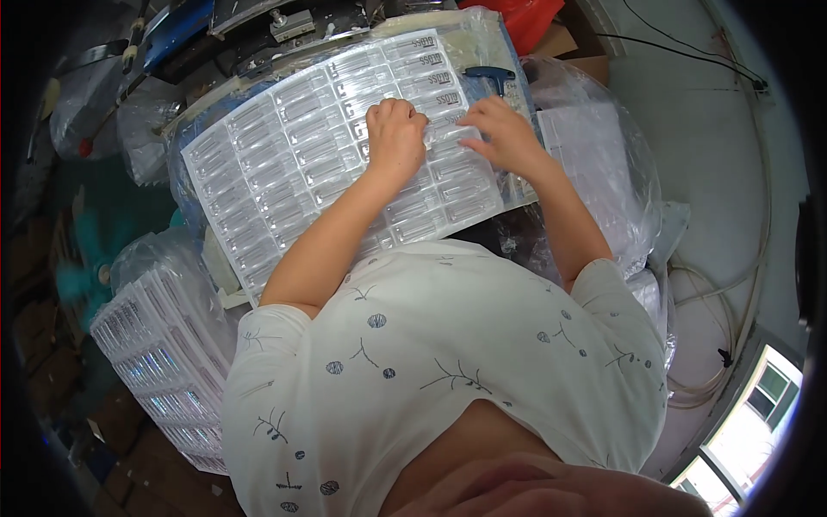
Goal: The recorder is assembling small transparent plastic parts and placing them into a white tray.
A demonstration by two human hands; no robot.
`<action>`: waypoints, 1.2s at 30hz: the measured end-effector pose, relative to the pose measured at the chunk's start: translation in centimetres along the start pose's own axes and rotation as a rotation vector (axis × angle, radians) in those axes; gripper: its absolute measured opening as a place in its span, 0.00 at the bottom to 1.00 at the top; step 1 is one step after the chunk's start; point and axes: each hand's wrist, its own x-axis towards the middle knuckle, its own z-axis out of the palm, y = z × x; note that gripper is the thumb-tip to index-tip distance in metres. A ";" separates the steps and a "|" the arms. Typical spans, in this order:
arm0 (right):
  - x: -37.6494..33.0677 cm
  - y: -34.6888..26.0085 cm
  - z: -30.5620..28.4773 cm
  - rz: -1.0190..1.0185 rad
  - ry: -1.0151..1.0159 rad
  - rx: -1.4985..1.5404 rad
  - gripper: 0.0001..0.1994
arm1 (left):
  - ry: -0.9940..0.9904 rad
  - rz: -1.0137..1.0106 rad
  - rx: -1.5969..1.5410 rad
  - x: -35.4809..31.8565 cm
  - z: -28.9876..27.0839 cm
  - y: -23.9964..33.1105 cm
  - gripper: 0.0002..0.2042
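A large clear plastic blister sheet (301, 168) lies slanted across the work surface, divided into rows of long moulded pockets. Dark printing shows on several pockets of its right-hand column. My left hand (398, 138) rests on the sheet right of its middle, fingers curled down; whatever they grip, if anything, is hidden beneath them. Close to the sheet's right edge is my right hand (508, 142), its thumb and forefinger apart above the printed column, with nothing visible between them. Just beyond that hand lies a dark blue T-shaped handle tool (490, 74).
Stacked clear blister sheets (164, 370) stand in plastic wrap at the lower left. Wrapped white sheets (590, 159) sit right of the work surface. Metal machine parts (293, 26) line the far edge, with a red bag (521, 21) beside them. A teal fan (86, 258) is at left.
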 end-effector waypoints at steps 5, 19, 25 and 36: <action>-0.3 0.0 1.9 -0.017 -0.154 -0.090 0.12 | 0.024 -0.008 0.012 -0.3 -1.1 -0.4 0.15; 4.4 -7.9 2.8 0.089 0.251 0.620 0.36 | 0.129 -0.458 -1.434 0.9 -7.5 -2.8 0.25; 5.2 -8.5 3.6 0.065 0.293 0.727 0.35 | 0.281 -0.409 -1.351 0.7 -8.9 -2.6 0.19; 4.9 -8.8 3.9 0.040 0.362 0.795 0.36 | 0.176 -0.323 -1.352 0.8 -9.6 -1.7 0.21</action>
